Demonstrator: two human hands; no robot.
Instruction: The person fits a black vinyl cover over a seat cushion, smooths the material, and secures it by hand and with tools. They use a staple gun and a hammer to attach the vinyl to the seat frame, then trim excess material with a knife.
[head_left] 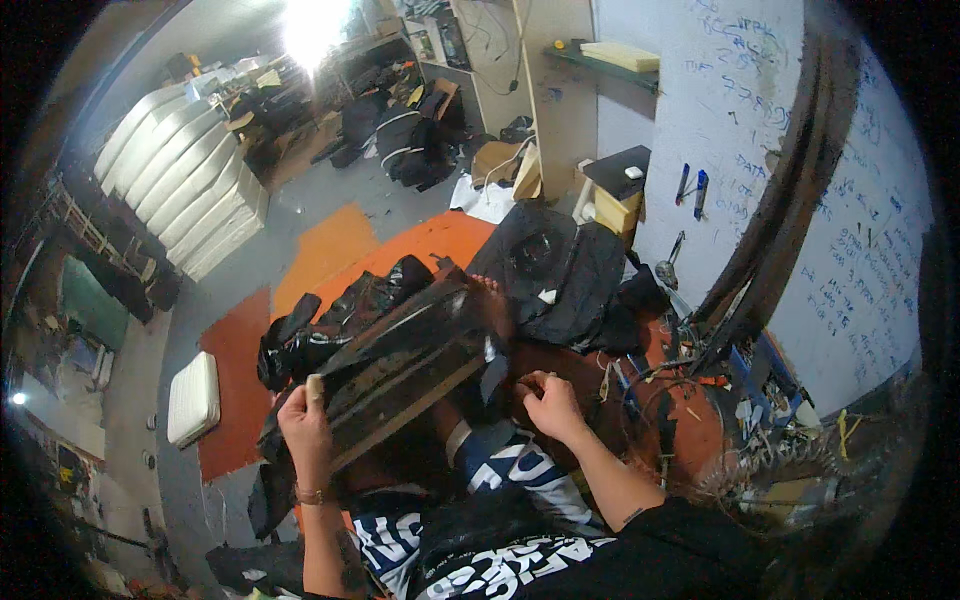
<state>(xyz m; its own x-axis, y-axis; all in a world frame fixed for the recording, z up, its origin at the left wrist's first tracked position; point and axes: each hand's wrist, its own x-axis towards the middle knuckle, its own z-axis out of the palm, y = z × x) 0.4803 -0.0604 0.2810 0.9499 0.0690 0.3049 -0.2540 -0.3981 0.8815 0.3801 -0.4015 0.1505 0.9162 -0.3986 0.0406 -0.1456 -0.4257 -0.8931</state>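
Stacked white cushions (pixel 190 180), pale slab (pixel 622 55) on green shelf (pixel 563 56).

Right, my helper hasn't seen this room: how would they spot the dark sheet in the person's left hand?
Start from the bright orange floor panel. On its near side stretches a long dark sheet, its left end in the person's left hand. Unlike the crumpled, glossy black heap just beyond it, it looks fairly flat, with a paler brown band along its near edge.

Narrow gap between right hand (pixel 548 400) and black sheet (pixel 400 372); cables (pixel 690 364) crowd farther right.
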